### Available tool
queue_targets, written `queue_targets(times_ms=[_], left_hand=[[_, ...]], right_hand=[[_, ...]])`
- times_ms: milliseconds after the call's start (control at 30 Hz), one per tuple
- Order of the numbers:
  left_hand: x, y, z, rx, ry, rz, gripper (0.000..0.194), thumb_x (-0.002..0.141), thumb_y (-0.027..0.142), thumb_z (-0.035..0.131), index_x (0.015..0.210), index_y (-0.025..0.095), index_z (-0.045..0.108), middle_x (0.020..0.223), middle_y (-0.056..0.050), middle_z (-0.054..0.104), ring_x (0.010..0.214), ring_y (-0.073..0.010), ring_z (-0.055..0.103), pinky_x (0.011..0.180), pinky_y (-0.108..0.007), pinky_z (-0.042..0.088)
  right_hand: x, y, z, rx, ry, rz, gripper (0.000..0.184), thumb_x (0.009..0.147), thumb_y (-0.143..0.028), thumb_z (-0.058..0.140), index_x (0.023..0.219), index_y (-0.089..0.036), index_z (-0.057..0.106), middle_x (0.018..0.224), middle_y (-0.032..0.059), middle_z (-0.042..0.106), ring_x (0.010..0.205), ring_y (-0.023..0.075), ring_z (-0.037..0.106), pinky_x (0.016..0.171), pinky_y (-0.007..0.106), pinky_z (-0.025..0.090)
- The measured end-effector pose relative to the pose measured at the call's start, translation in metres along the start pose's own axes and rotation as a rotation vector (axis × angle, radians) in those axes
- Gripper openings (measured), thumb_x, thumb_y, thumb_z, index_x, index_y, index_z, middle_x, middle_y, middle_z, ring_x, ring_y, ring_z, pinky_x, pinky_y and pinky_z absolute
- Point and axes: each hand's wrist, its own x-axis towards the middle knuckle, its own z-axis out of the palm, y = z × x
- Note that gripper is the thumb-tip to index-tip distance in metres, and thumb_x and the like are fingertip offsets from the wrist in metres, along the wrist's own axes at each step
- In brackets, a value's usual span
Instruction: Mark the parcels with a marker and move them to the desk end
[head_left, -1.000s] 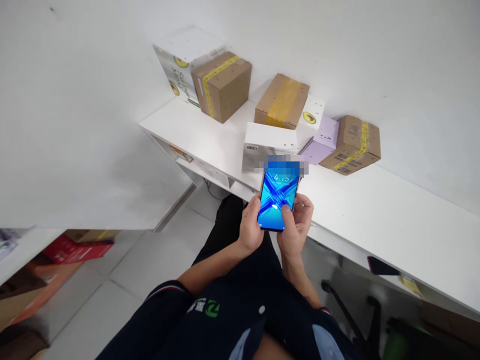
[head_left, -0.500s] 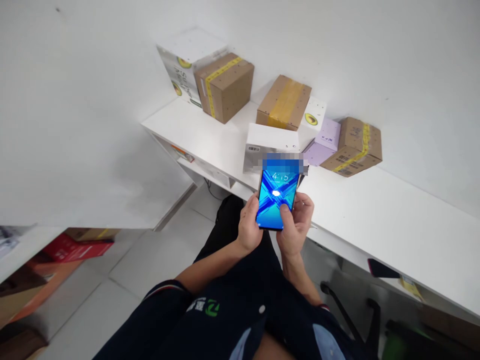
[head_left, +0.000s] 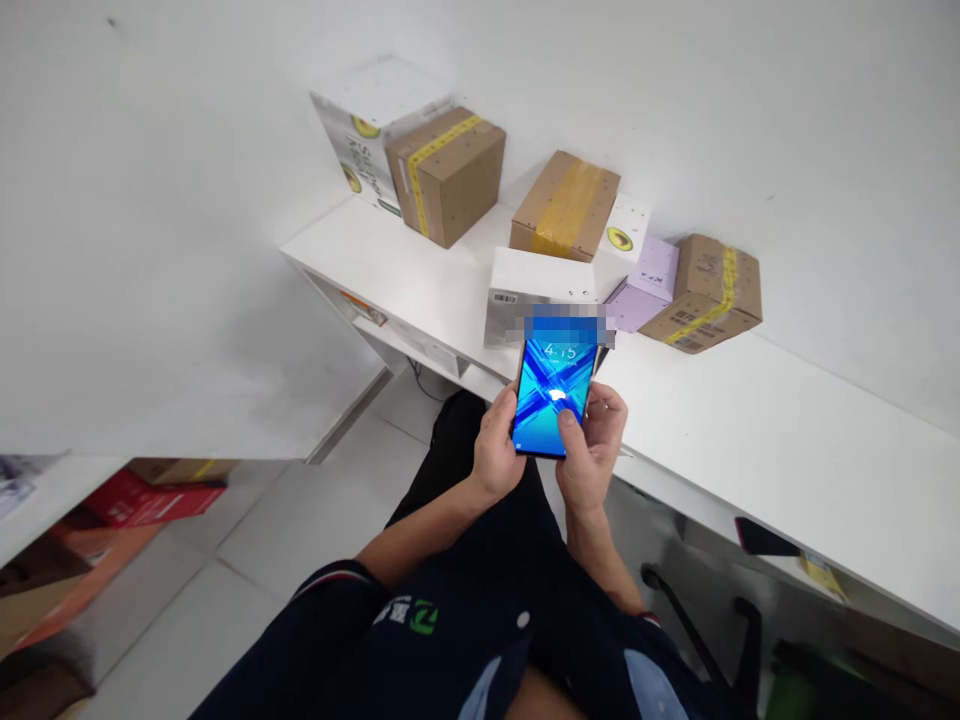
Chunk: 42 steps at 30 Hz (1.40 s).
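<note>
A smartphone (head_left: 541, 400) with a lit blue screen is held upright in front of my body, near the desk's front edge. The screen reads 4:15, and its top part is blurred out by pixelation. My left hand (head_left: 496, 445) is closed round the phone's left edge. From the right side my right hand (head_left: 590, 450) grips it, the thumb lying over the lower part of the screen and the other fingers behind the right edge. Just beyond the phone stands a white box (head_left: 541, 275) with a barcode label, partly hidden by it.
On the white desk (head_left: 720, 430) stand a taped brown carton (head_left: 454, 180), a second carton (head_left: 559, 205), a third carton (head_left: 712, 295), a lilac box (head_left: 649, 285) and a large white avocado-print box (head_left: 382, 95). A red box (head_left: 161, 500) lies lower left. Chair legs (head_left: 697, 630) show under the desk.
Almost nothing differs. Both hands keep hold of the phone, and the right thumb has shifted very slightly to the left on the screen.
</note>
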Motion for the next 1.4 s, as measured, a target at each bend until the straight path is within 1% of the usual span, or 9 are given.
queue_targets(times_ms=[233,333,467,567,633,733,867,1100,1400], left_hand=[[-0.001,0.001,0.006,0.112,-0.057,0.093,0.043,0.097,0.053,0.053,0.119,0.021,0.072,0.122,-0.008,0.073,0.126,-0.0277,0.062,0.116,-0.043,0.044],[-0.01,-0.002,0.011,0.239,-0.224,0.173,0.052,0.1,0.056,0.044,0.132,0.021,0.067,0.131,-0.011,0.067,0.125,-0.0292,0.061,0.111,-0.044,0.048],[-0.018,-0.008,0.017,0.481,-0.488,0.36,0.064,0.102,0.059,0.028,0.146,0.021,0.054,0.143,-0.017,0.054,0.129,-0.0329,0.056,0.105,-0.046,0.051],[-0.007,-0.004,0.017,0.673,-0.608,0.57,0.052,0.104,0.046,0.036,0.144,0.02,0.056,0.133,-0.017,0.062,0.124,-0.0303,0.06,0.105,-0.046,0.05],[0.009,0.005,0.01,0.789,-0.551,0.727,0.037,0.102,0.034,0.046,0.132,0.023,0.064,0.119,-0.012,0.07,0.112,-0.0252,0.065,0.099,-0.043,0.052],[0.042,0.023,-0.011,0.895,-0.26,0.835,0.019,0.095,0.03,0.061,0.111,0.024,0.068,0.106,-0.007,0.072,0.102,-0.0206,0.067,0.093,-0.038,0.054],[0.094,0.037,-0.047,0.967,-0.005,0.689,0.045,0.086,0.05,0.071,0.122,0.025,0.059,0.118,-0.009,0.067,0.113,-0.0244,0.064,0.096,-0.043,0.053],[0.168,0.027,-0.078,0.991,-0.285,0.287,0.118,0.063,0.059,0.084,0.158,0.027,0.02,0.162,-0.019,0.032,0.15,-0.0379,0.034,0.121,-0.058,0.032],[0.2,0.027,-0.078,0.96,-0.541,0.127,0.094,0.06,0.044,0.086,0.14,0.014,0.048,0.135,-0.019,0.063,0.128,-0.0365,0.06,0.11,-0.053,0.049]], right_hand=[[-0.006,-0.001,-0.012,-0.061,-0.121,0.022,0.062,0.083,-0.038,0.071,0.14,-0.031,0.047,0.136,0.008,0.06,0.119,0.0216,0.062,0.101,0.041,0.052],[-0.007,0.003,-0.018,-0.061,-0.159,0.076,0.083,0.076,-0.04,0.076,0.15,-0.031,0.038,0.144,0.01,0.056,0.118,0.0236,0.063,0.098,0.042,0.055],[-0.007,0.008,-0.029,-0.063,-0.083,0.141,0.07,0.074,-0.04,0.073,0.139,-0.028,0.051,0.136,0.01,0.063,0.116,0.0237,0.064,0.098,0.042,0.055],[-0.001,0.013,-0.049,-0.135,-0.015,0.198,0.073,0.073,-0.046,0.073,0.139,-0.024,0.051,0.134,0.0122,0.064,0.109,0.0246,0.067,0.094,0.043,0.056],[0.008,0.017,-0.069,-0.298,0.066,0.224,0.087,0.071,-0.051,0.073,0.147,-0.022,0.043,0.137,0.015,0.061,0.108,0.0271,0.067,0.093,0.047,0.056],[0.029,0.023,-0.104,-0.708,0.224,0.221,0.105,0.066,-0.054,0.075,0.154,-0.013,0.035,0.145,0.022,0.053,0.127,0.0372,0.057,0.108,0.055,0.045],[0.055,0.029,-0.139,-1.131,0.226,0.292,0.108,0.068,-0.049,0.073,0.157,-0.005,0.029,0.147,0.0298,0.048,0.136,0.047,0.047,0.111,0.062,0.038],[0.07,0.045,-0.163,-1.32,0.15,0.413,0.105,0.073,-0.055,0.067,0.157,-0.006,0.029,0.145,0.03,0.053,0.131,0.0488,0.048,0.107,0.062,0.04],[0.061,0.057,-0.166,-1.322,0.121,0.414,0.09,0.082,-0.064,0.052,0.157,-0.016,0.033,0.157,0.0204,0.044,0.139,0.047,0.038,0.11,0.068,0.033]])
